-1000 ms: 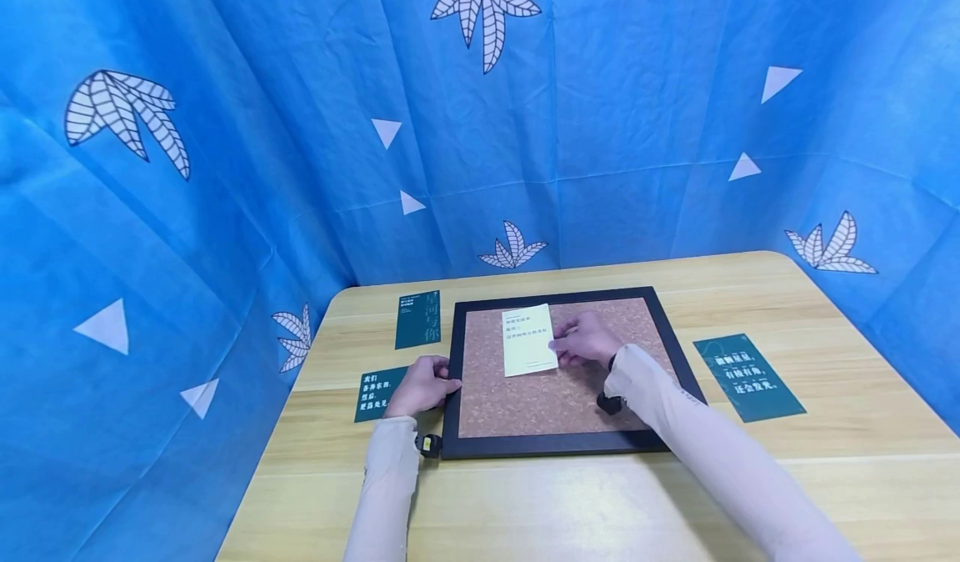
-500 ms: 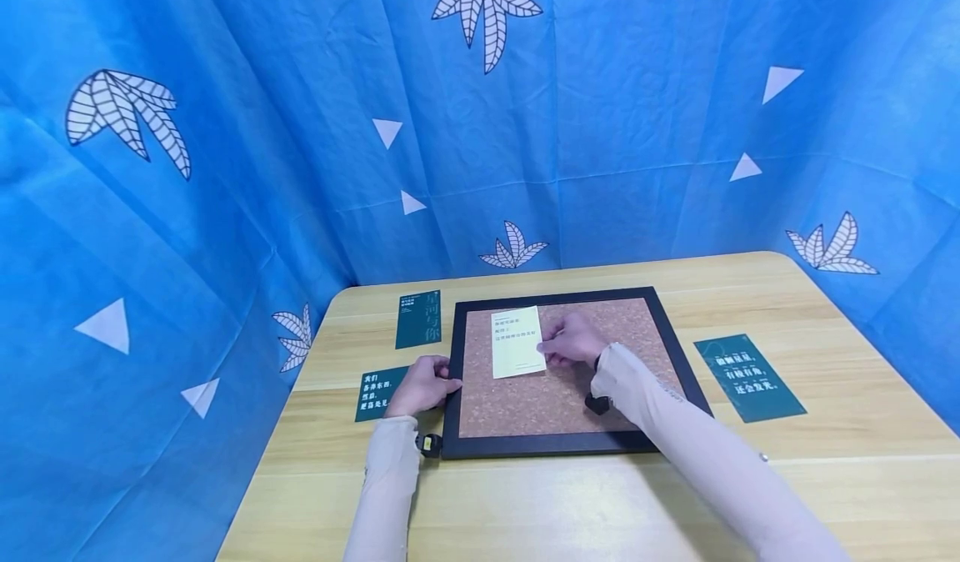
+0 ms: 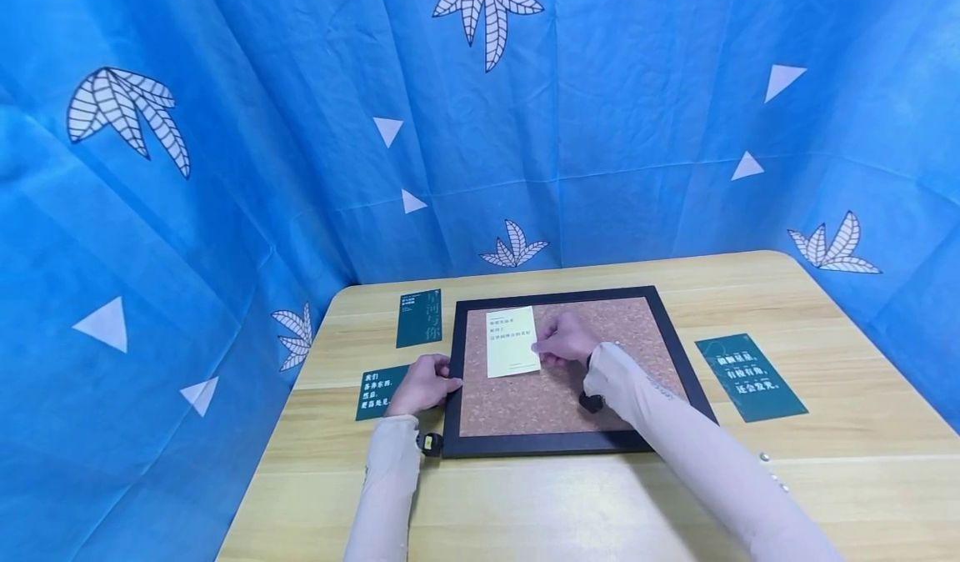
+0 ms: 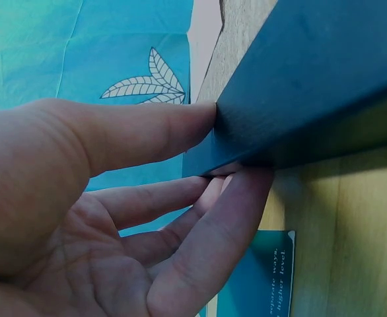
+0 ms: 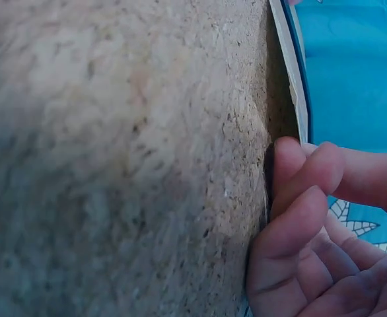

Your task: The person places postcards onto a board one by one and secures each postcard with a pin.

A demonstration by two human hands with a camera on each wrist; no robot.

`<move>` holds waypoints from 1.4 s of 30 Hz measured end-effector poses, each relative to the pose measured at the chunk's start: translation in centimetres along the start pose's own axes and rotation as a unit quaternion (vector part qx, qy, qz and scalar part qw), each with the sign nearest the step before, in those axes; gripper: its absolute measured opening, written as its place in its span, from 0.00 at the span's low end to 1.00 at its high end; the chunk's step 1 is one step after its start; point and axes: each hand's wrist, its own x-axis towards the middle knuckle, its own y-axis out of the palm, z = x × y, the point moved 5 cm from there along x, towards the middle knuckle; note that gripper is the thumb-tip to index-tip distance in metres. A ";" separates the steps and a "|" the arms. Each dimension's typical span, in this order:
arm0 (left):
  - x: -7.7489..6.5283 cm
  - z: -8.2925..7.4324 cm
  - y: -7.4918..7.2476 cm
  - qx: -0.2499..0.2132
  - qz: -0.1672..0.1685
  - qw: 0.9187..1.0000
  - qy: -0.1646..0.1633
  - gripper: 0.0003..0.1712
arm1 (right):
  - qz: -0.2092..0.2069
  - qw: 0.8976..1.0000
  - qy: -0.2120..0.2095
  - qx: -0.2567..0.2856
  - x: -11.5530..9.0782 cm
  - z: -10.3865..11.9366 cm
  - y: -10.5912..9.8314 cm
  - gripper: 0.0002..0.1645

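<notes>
A pale yellow card (image 3: 512,342) with printed lines lies over the upper left of a cork board (image 3: 517,412) in a black frame. My right hand (image 3: 566,338) pinches the card's right edge between thumb and fingers; in the right wrist view that edge stands slightly off the cork while the fingertips (image 5: 289,158) rest against the board. At the frame's left side, my left hand (image 3: 422,385) grips the black border (image 4: 312,72), thumb on its face and fingers against its outer side. Part of a green card (image 3: 375,395) is hidden behind the left hand.
Another green card (image 3: 418,318) lies at the back left of the table, and a third green card (image 3: 752,377) right of the board. Small shiny round bits (image 3: 764,457) lie beside my right forearm. A blue curtain (image 3: 637,128) hangs behind the table.
My right hand has slid the yellow card leftward across the cork, and the card has straightened a little. Small shiny bits have come into view beside the right forearm. The left hand stays put.
</notes>
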 end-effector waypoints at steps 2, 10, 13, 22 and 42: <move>0.0 0.0 0.0 0.002 0.000 1.000 0.000 0.31 | 0.001 1.000 0.000 -0.009 0.1 0.0 0.1 0.05; 0.0 0.0 0.1 0.000 0.000 1.000 -0.003 0.31 | 0.001 1.000 -0.006 -0.023 0.8 0.1 0.7 0.07; 0.0 0.0 0.1 0.000 -0.001 1.000 -0.004 0.31 | 0.002 1.000 -0.002 -0.020 1.0 0.1 0.9 0.07; 0.0 -0.1 0.1 0.005 -0.003 1.000 -0.005 0.32 | 0.003 0.999 -0.013 -0.033 1.1 0.4 1.1 0.08; 0.2 0.0 0.1 0.007 0.003 1.000 -0.002 0.32 | 0.001 0.997 -0.004 -0.080 1.6 0.8 1.4 0.11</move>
